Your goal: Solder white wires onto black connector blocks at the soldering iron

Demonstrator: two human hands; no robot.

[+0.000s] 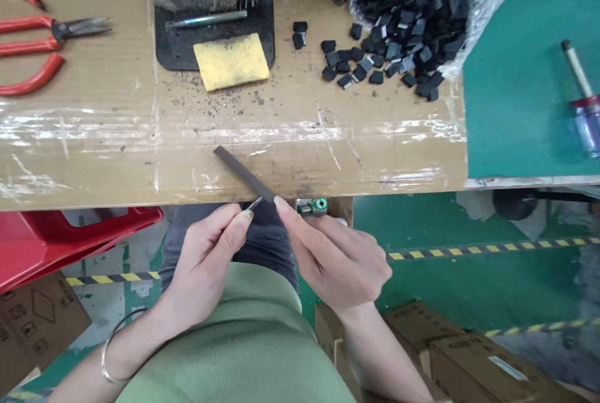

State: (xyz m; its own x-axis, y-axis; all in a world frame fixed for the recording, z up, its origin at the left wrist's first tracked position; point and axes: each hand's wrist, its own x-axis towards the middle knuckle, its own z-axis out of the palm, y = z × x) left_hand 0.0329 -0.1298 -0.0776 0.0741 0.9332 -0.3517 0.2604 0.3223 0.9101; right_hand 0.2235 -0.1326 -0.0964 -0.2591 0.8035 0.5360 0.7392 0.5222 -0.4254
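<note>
Just off the near edge of the bench [94, 165], my left hand [210, 253] is pinching a slim, pointed metal piece [255, 203]; my right hand [337, 259] is gripping a flat grey file [244, 172], which is slanting over that edge. Farther in, a grimy yellow sponge [232, 62] is overhanging a smooth black base [178, 47].

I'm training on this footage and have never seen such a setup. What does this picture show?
There's no machine here, just two bare hands, seen in one picture from a head-worn camera looking down. The left hand pinches a slim metal-tipped piece; the right hand holds a flat dark strip, possibly a file. On the brown-covered bench lie a red-handled tool, a yellow sponge and small black parts, many inside a clear plastic bag.
</note>
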